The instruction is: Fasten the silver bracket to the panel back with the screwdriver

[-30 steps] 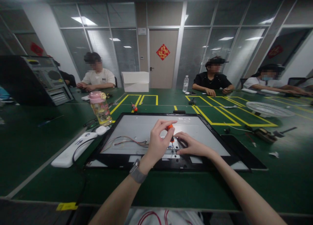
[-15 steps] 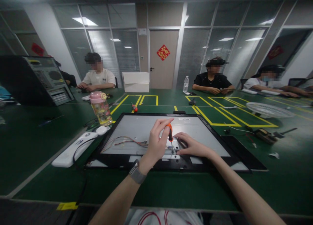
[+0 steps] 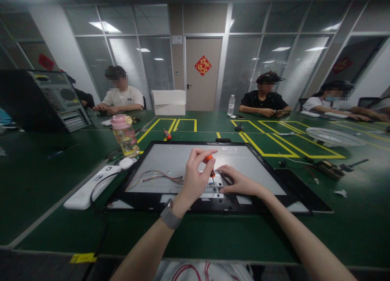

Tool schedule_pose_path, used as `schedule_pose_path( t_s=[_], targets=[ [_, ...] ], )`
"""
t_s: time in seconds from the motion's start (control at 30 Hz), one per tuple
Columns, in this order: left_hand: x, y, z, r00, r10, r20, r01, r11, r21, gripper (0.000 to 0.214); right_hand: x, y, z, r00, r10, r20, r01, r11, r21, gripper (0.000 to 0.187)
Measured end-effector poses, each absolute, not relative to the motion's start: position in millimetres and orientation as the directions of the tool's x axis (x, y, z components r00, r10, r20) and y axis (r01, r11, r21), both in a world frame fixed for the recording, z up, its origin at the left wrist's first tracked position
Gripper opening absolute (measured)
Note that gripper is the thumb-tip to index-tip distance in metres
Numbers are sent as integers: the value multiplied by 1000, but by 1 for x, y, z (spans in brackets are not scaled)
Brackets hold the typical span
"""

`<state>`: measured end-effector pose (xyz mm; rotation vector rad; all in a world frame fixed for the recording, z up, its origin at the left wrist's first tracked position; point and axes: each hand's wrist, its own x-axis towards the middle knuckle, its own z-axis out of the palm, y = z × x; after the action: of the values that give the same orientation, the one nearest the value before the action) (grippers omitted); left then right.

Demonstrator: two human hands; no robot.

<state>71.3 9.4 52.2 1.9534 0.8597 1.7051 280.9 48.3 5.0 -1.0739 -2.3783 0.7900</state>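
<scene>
My left hand [image 3: 196,175] is closed around a screwdriver [image 3: 209,158] with an orange and black handle. The screwdriver stands nearly upright, its shaft going down to a small metal bracket [image 3: 218,184] on a flat display panel [image 3: 258,167]. My right hand [image 3: 239,181] lies at the right side of the bracket, with thumb and fingers apart and their tips touching it near the shaft. Thin coloured wires [image 3: 161,176] run from the bracket area to the left across the panel's grey back. The screw under the tip is too small to make out.
To the left are a white power strip [image 3: 88,189], a pink-lidded bottle [image 3: 124,135] and a computer case [image 3: 45,100]. A black slab [image 3: 304,191] and a dark tool [image 3: 330,169] lie right. A red-tipped screwdriver [image 3: 167,135] sits behind the panel. Several people sit across the table.
The left fingers have shifted around the screwdriver handle, covering more of it, and its top sits slightly lower and further left. My right hand stays in place.
</scene>
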Motion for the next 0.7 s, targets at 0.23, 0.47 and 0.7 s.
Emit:
schedule_pose_path(
  t_s=[0.23, 0.47, 0.7],
  targets=[
    [70, 11, 53, 83, 671, 737, 174, -738, 652, 31, 282, 50, 4, -621, 773, 128, 544, 542, -640, 59],
    [70, 11, 52, 99, 663, 742, 161, -747, 645, 31, 282, 50, 3, -627, 766, 143, 531, 553, -642, 58],
    [71, 10, 54, 62, 670, 740, 188, -736, 650, 29, 282, 49, 4, -624, 770, 132, 534, 544, -647, 60]
  ],
)
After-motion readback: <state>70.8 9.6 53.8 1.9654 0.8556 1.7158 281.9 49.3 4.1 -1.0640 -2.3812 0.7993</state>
